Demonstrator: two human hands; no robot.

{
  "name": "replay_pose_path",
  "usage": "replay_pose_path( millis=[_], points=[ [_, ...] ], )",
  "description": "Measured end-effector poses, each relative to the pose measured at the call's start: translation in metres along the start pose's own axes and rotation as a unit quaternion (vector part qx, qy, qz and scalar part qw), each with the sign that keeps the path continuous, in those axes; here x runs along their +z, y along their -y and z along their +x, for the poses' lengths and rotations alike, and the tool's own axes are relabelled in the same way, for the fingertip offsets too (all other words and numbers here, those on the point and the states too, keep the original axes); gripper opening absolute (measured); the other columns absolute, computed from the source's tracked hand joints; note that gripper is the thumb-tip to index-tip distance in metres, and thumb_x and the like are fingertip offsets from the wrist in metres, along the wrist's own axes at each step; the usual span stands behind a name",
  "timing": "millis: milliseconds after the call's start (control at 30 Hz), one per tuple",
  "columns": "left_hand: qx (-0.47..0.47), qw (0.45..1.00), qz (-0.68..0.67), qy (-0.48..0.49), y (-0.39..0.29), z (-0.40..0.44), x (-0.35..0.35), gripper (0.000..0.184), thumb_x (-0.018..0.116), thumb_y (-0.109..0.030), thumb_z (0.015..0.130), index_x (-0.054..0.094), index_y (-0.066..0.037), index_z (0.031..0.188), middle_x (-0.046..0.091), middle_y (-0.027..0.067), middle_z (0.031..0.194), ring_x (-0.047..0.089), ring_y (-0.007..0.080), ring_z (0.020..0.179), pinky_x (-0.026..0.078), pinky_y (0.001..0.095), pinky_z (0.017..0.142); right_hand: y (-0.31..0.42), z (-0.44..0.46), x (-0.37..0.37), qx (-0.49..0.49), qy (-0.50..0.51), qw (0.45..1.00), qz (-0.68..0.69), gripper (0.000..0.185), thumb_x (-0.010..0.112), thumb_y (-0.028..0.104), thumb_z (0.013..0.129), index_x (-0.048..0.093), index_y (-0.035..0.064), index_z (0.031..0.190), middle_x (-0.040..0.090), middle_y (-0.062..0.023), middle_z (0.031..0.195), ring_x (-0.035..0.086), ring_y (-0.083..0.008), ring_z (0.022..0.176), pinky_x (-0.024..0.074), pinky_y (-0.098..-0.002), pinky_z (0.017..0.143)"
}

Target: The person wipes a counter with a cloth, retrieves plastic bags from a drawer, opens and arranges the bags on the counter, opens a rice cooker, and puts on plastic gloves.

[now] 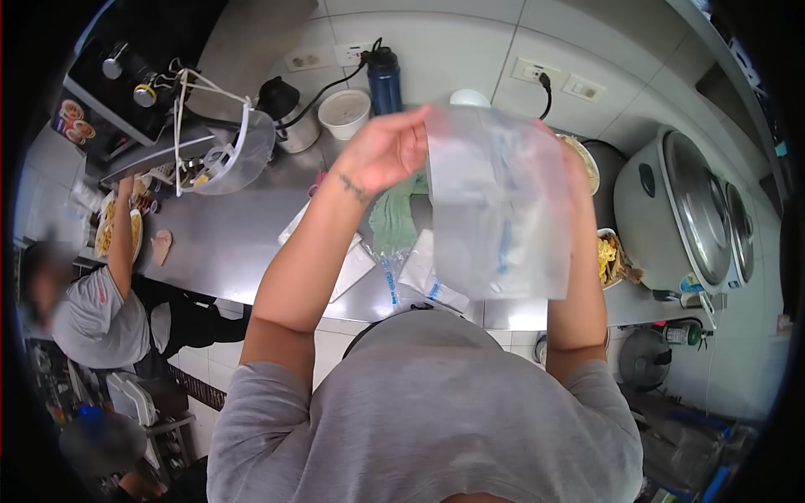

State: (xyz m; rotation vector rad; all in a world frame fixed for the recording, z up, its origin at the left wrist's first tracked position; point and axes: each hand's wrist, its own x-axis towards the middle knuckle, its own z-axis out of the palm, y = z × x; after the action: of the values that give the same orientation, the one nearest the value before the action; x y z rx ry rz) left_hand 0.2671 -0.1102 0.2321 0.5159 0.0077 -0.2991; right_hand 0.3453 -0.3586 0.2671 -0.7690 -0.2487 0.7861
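Lettering is scarce from where I watch: blue print runs down the plastic bag (490, 226), too blurred for me to read, and blue characters mark the clear wrapper (390, 281) on the counter (226, 243), also too small to make out. Red print shows on the sleeve of a co-worker (101, 310) at the left, and I cannot read that either. I can find no brand on the dark blue bottle (384, 81) by the wall.

At the grip, the left hand (381, 155) has thumb and fingertips together on the upper left corner of the bag, the other fingers curled toward the palm. The right hand (575, 172) is at the bag's upper right side, seen partly through the cloudy plastic; I cannot tell how its fingers close there.

The bag hangs between the two hands, most of its sheet below the fingertips, raised above the counter and in front of the person's chest. Beyond and to the left of it, a green cloth (394, 220) lies on the metal surface, near the clear wrapper. On the right I see a large rice cooker (641, 218), well apart from the left hand.
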Motion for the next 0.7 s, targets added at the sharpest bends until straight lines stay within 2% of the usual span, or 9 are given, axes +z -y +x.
replay_pose_path(
  millis=[67,100,167,233,367,433,533,600,700],
  points=[
    [-0.014,0.999,-0.047,0.01,-0.004,0.026,-0.04,0.018,0.048,-0.009,0.09,0.055,0.003,0.102,0.064,0.0102,0.092,0.064,0.0166,0.079,0.054,0.0232,0.062,-0.018,0.008,-0.008,0.0,-0.079,0.992,-0.101,0.013,0.061,0.016,0.082,0.059,0.0037,0.085,0.059,-0.005,0.076,0.059,-0.016,0.073,0.0481,-0.0297,0.066],
    [0.009,0.97,-0.006,-0.241,0.015,0.032,-0.041,0.017,0.045,-0.007,0.088,0.053,0.005,0.097,0.056,0.0029,0.073,0.054,0.0067,0.055,0.042,0.0154,0.04,-0.032,0.02,-0.038,0.033,-0.107,0.985,-0.13,0.013,0.06,0.016,0.081,0.059,0.0034,0.083,0.058,-0.005,0.073,0.058,-0.016,0.069,0.0471,-0.0289,0.063],
    [-0.063,0.985,-0.047,-0.153,0.048,0.037,-0.126,0.015,0.047,-0.006,0.088,0.053,0.003,0.098,0.057,0.003,0.074,0.055,0.0076,0.057,0.038,0.0142,0.039,-0.067,0.045,-0.098,0.086,-0.157,0.971,-0.157,0.012,0.059,0.015,0.08,0.059,0.0027,0.079,0.056,-0.005,0.066,0.056,-0.016,0.061,0.0451,-0.0275,0.056],
    [-0.067,0.952,0.018,-0.297,0.085,0.034,-0.118,0.013,0.048,-0.008,0.089,0.056,0.0,0.096,0.06,0.0034,0.077,0.058,0.0085,0.063,0.042,0.0162,0.046,-0.107,0.06,-0.145,0.103,-0.207,0.955,-0.187,0.012,0.058,0.013,0.079,0.059,0.002,0.075,0.054,-0.0049,0.059,0.053,-0.016,0.053,0.0432,-0.026,0.05],
    [-0.026,0.926,0.194,-0.323,0.12,0.041,-0.166,0.02,0.055,-0.02,0.088,0.057,-0.003,0.099,0.063,0.0038,0.084,0.061,0.0141,0.076,0.049,0.0278,0.063,-0.161,0.059,-0.169,0.017,-0.287,0.919,-0.271,0.01,0.056,0.01,0.081,0.059,0.0014,0.078,0.055,-0.0044,0.061,0.05,-0.0123,0.052,0.0405,-0.026,0.049],
    [0.093,0.793,0.476,-0.369,0.119,0.035,-0.162,0.02,0.059,-0.02,0.085,0.06,-0.003,0.097,0.064,0.0066,0.086,0.061,0.0196,0.075,0.049,0.032,0.066,-0.176,0.048,-0.172,-0.114,-0.324,0.86,-0.377,0.011,0.055,0.011,0.084,0.058,0.0011,0.08,0.056,-0.0044,0.065,0.051,-0.0125,0.056,0.0411,-0.0266,0.051],
    [0.254,0.415,0.805,-0.34,0.115,0.011,-0.174,0.021,0.061,-0.02,0.084,0.061,-0.003,0.095,0.063,0.0102,0.084,0.061,0.0227,0.076,0.048,0.0338,0.066,-0.191,0.006,-0.139,-0.181,-0.309,0.8,-0.481,0.013,0.055,0.014,0.087,0.056,0.0016,0.088,0.058,-0.006,0.074,0.055,-0.0151,0.066,0.044,-0.0271,0.06],
    [0.268,0.339,0.851,-0.299,0.111,-0.005,-0.194,0.02,0.061,-0.02,0.084,0.061,-0.002,0.093,0.062,0.0128,0.082,0.061,0.0253,0.076,0.047,0.0345,0.066,-0.211,-0.016,-0.12,-0.18,-0.175,0.776,-0.579,0.014,0.058,0.014,0.085,0.055,0.0027,0.092,0.058,-0.009,0.079,0.058,-0.0208,0.069,0.0465,-0.0302,0.065],
    [0.202,0.532,0.763,-0.307,0.108,-0.01,-0.211,0.019,0.059,-0.019,0.084,0.062,0.0,0.088,0.062,0.017,0.079,0.06,0.0323,0.073,0.047,0.0378,0.065,-0.228,-0.002,-0.069,-0.212,-0.018,0.726,-0.654,0.021,0.063,0.014,0.081,0.056,0.0016,0.096,0.059,-0.0149,0.091,0.059,-0.0333,0.081,0.0477,-0.0383,0.069]
  ],
)
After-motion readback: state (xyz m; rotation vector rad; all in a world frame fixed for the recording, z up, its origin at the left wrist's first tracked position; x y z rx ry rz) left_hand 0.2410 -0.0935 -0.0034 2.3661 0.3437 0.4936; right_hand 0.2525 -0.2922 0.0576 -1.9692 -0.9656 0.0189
